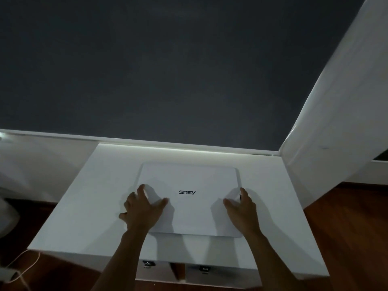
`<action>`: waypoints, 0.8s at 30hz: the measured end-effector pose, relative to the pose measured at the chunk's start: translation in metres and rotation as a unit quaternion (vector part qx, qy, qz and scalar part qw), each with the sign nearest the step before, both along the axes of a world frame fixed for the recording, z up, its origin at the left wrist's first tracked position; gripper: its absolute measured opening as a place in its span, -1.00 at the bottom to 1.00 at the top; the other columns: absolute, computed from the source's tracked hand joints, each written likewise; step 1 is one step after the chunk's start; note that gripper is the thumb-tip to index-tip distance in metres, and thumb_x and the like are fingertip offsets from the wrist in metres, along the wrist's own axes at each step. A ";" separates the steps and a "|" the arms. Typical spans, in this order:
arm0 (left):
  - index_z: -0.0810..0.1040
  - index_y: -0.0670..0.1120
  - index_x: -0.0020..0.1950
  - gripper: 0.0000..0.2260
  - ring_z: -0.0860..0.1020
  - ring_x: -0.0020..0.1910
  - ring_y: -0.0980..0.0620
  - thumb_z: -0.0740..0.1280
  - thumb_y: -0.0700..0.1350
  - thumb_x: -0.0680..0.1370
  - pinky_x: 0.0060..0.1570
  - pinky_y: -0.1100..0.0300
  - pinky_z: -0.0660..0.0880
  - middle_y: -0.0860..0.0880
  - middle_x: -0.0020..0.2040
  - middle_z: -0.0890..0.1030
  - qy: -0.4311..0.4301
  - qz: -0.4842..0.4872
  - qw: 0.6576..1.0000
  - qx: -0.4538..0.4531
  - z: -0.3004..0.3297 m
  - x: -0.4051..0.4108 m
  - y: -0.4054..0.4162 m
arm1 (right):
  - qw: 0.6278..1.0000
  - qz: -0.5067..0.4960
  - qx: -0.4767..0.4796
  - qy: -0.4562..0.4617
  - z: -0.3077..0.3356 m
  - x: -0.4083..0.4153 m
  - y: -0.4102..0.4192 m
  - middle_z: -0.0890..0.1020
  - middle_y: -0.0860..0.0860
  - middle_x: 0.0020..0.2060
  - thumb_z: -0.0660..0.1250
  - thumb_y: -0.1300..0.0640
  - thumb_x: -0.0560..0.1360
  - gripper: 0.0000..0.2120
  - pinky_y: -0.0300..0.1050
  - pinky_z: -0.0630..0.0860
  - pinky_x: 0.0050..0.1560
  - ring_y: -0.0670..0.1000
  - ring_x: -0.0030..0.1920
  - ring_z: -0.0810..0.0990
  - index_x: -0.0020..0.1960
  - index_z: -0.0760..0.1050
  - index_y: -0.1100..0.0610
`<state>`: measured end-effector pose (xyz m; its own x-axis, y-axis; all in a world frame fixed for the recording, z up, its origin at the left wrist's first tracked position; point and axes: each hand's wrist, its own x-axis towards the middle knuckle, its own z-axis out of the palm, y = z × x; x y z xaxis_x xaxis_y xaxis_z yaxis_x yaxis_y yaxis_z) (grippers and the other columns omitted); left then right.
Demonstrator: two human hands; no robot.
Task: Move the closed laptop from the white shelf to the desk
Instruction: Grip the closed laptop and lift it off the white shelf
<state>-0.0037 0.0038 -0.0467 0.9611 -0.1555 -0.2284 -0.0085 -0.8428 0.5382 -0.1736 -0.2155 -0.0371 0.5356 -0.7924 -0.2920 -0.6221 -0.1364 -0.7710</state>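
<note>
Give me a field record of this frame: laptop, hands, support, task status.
laptop: white, closed, flat on the shelf, logo upside down to the camera
shelf: white, top surface, set against the dark wall
left hand: grips the laptop's left edge, thumb on the lid
right hand: grips the right edge, thumb on the lid
lifted: cannot tell
desk: not in view
status: laptop not yet off the shelf

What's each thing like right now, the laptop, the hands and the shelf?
laptop: closed, lying on the white shelf.
white shelf: holds the laptop.
left hand: grips the laptop's left edge.
right hand: grips the laptop's right edge.
</note>
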 end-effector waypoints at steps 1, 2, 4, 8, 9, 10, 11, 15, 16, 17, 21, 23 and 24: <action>0.20 0.09 0.40 -0.16 0.27 0.36 -0.27 0.38 0.39 0.23 0.22 -0.32 0.21 -0.19 0.40 0.34 0.003 0.003 1.000 0.003 0.000 0.002 0.000 | 1.000 -0.004 -0.003 0.007 0.000 0.003 0.003 0.41 0.21 0.37 0.39 -0.08 0.42 -0.24 0.16 0.33 0.35 0.26 0.37 0.33 0.51 0.18 0.12; 0.20 0.10 0.40 -0.15 0.28 0.35 -0.27 0.38 0.40 0.22 0.21 -0.31 0.23 -0.19 0.39 0.35 0.004 0.005 1.000 0.004 0.000 0.003 0.000 | 1.000 -0.010 -0.007 0.013 0.000 0.005 0.005 0.41 0.20 0.36 0.39 -0.12 0.39 -0.22 0.17 0.33 0.33 0.27 0.36 0.32 0.50 0.19 0.10; 0.20 0.10 0.40 -0.10 0.30 0.32 -0.29 0.39 0.43 0.17 0.20 -0.29 0.27 -0.20 0.36 0.36 0.004 0.006 1.000 -0.007 0.000 0.004 0.004 | 0.999 -0.028 0.000 0.017 0.002 0.009 0.005 0.41 0.19 0.35 0.41 -0.18 0.34 -0.18 0.19 0.35 0.31 0.28 0.34 0.34 0.49 0.19 0.06; 0.18 0.15 0.42 -0.01 0.45 0.17 -0.34 0.40 0.48 0.09 0.13 -0.19 0.45 -0.30 0.29 0.37 0.025 -0.007 0.997 -0.067 0.005 0.010 0.016 | 0.996 -0.071 0.060 -0.015 0.005 0.010 -0.008 0.48 0.20 0.32 0.44 -0.22 0.31 -0.22 0.17 0.44 0.26 0.25 0.25 0.48 0.43 0.25 0.00; 0.15 0.19 0.44 0.00 0.48 0.13 -0.35 0.40 0.48 0.09 0.09 -0.17 0.47 -0.30 0.30 0.35 0.038 -0.010 0.996 -0.083 0.006 0.010 0.018 | 0.994 -0.075 0.070 -0.027 0.004 0.007 -0.009 0.49 0.19 0.31 0.44 -0.22 0.31 -0.25 0.14 0.47 0.21 0.22 0.21 0.50 0.40 0.27 -0.03; 0.10 0.24 0.47 0.02 0.50 0.12 -0.36 0.39 0.49 0.09 0.06 -0.16 0.47 -0.30 0.31 0.33 0.049 -0.015 0.994 -0.094 0.007 0.010 0.020 | 0.993 -0.078 0.084 -0.044 0.004 0.002 -0.009 0.48 0.16 0.32 0.44 -0.23 0.31 -0.28 0.09 0.48 0.16 0.19 0.18 0.51 0.38 0.29 -0.08; 0.06 0.28 0.48 0.03 0.50 0.13 -0.37 0.38 0.50 0.09 0.06 -0.17 0.47 -0.29 0.33 0.31 0.056 -0.023 0.993 -0.101 0.008 0.009 0.022 | 0.990 -0.080 0.103 -0.062 0.004 -0.004 -0.008 0.46 0.13 0.35 0.44 -0.23 0.31 -0.30 0.05 0.46 0.14 0.15 0.18 0.49 0.38 0.28 -0.14; 0.15 0.38 0.42 -0.07 0.49 0.17 -0.32 0.33 0.54 0.09 0.12 -0.20 0.45 -0.24 0.35 0.30 0.073 -0.069 0.988 -0.120 0.007 -0.003 0.022 | 0.984 -0.071 0.140 -0.087 0.001 -0.044 0.001 0.32 -0.02 0.46 0.43 -0.16 0.38 -0.25 0.00 0.30 0.23 0.10 0.35 0.37 0.48 0.17 -0.27; 0.19 0.40 0.39 -0.11 0.51 0.10 -0.27 0.33 0.54 0.09 0.11 -0.18 0.46 -0.20 0.31 0.31 0.076 -0.083 0.986 -0.120 0.007 -0.008 0.019 | 0.984 -0.078 0.134 -0.094 0.000 -0.058 0.004 0.33 -0.05 0.44 0.43 -0.13 0.40 -0.28 -0.04 0.29 0.22 0.06 0.32 0.38 0.47 0.19 -0.29; 0.22 0.42 0.36 -0.14 0.51 0.02 -0.20 0.33 0.54 0.09 0.10 -0.15 0.47 -0.14 0.26 0.31 0.080 -0.100 0.984 -0.121 0.009 -0.013 0.014 | 0.982 -0.092 0.125 -0.103 0.000 -0.072 0.007 0.35 -0.09 0.40 0.44 -0.09 0.41 -0.32 -0.07 0.28 0.20 0.00 0.27 0.38 0.44 0.23 -0.31; 0.20 0.42 0.39 -0.16 0.49 0.16 -0.15 0.32 0.53 0.14 0.12 -0.08 0.46 -0.09 0.28 0.37 0.095 -0.201 0.969 -0.108 0.016 -0.038 -0.025 | 0.979 -0.144 0.072 -0.125 0.007 -0.138 0.013 0.39 -0.21 0.25 0.43 0.04 0.44 -0.41 -0.41 0.39 0.01 -0.26 0.11 0.46 0.36 0.31 -0.33; 0.14 0.38 0.44 -0.13 0.44 0.28 -0.16 0.30 0.53 0.16 0.15 -0.07 0.42 -0.10 0.36 0.40 0.104 -0.265 0.954 -0.094 0.019 -0.057 -0.051 | 0.978 -0.166 0.028 -0.120 0.013 -0.176 0.015 0.39 -0.24 0.29 0.42 0.06 0.46 -0.42 -0.51 0.37 0.03 -0.29 0.16 0.45 0.39 0.31 -0.25; 0.13 0.37 0.44 -0.12 0.43 0.30 -0.15 0.30 0.53 0.17 0.18 -0.07 0.40 -0.10 0.37 0.41 0.107 -0.292 0.946 -0.095 0.022 -0.069 -0.064 | 0.974 -0.186 0.016 -0.125 0.015 -0.196 0.017 0.38 -0.24 0.32 0.42 0.04 0.46 -0.42 -0.39 0.39 0.14 -0.21 0.22 0.44 0.41 0.31 -0.21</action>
